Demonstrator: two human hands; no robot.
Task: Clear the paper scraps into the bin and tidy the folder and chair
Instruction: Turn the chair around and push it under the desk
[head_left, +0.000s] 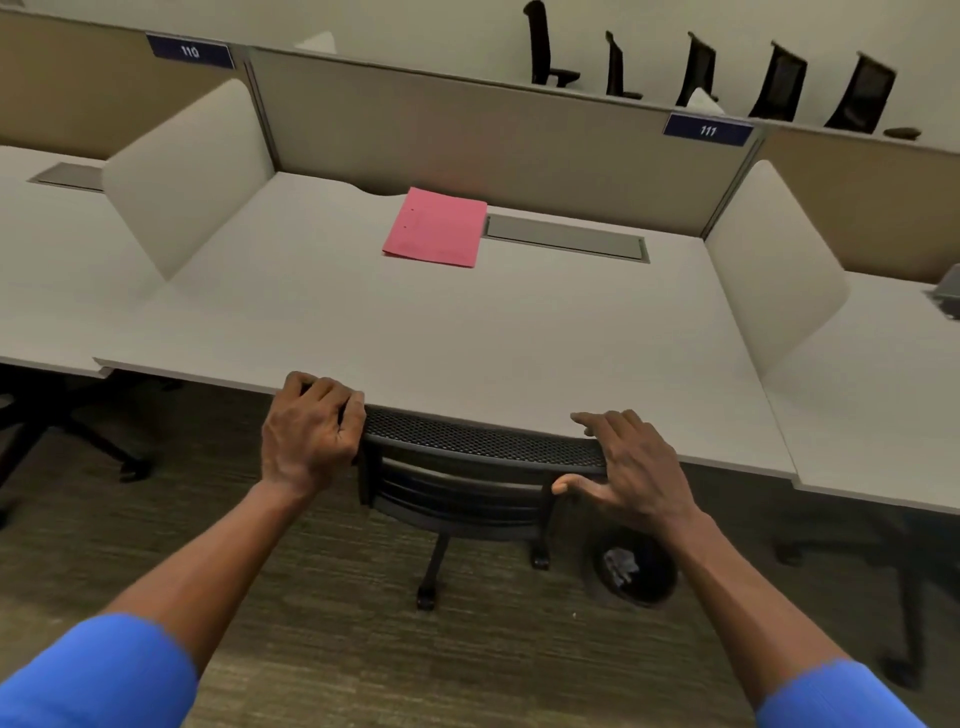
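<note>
so, step now: the chair (483, 441) gets pushed in under the surface (467, 332).
left hand (311, 431): its grip is curled tight on the left end of the chair's top edge.
right hand (631, 467): its grip is spread; the fingers (602, 421) lie flat over the right end of the chair back and the thumb sits under it, not squeezing.
chair: the mesh back is right at the front edge of the surface, and the seat looks tucked under it already.
how to do it well: i think both hands should push the same, so the chair rolls straight and does not twist. go slow, so the back does not bang the edge, and keep fingers out of the gap.
folder (435, 228): pink, lying flat and shut near the back wall, just beside a grey cover plate (566, 238).
bin (636, 569): black, on the floor to the right of the chair, with crumpled paper scraps (621, 564) inside.
surface: pale and plain; no scraps show on it.
room: low walls split the desks, with blue signs that say 110 (190, 51) and 111 (707, 130). black chairs (779, 80) stand far behind. the floor is dark carpet (311, 597).
</note>
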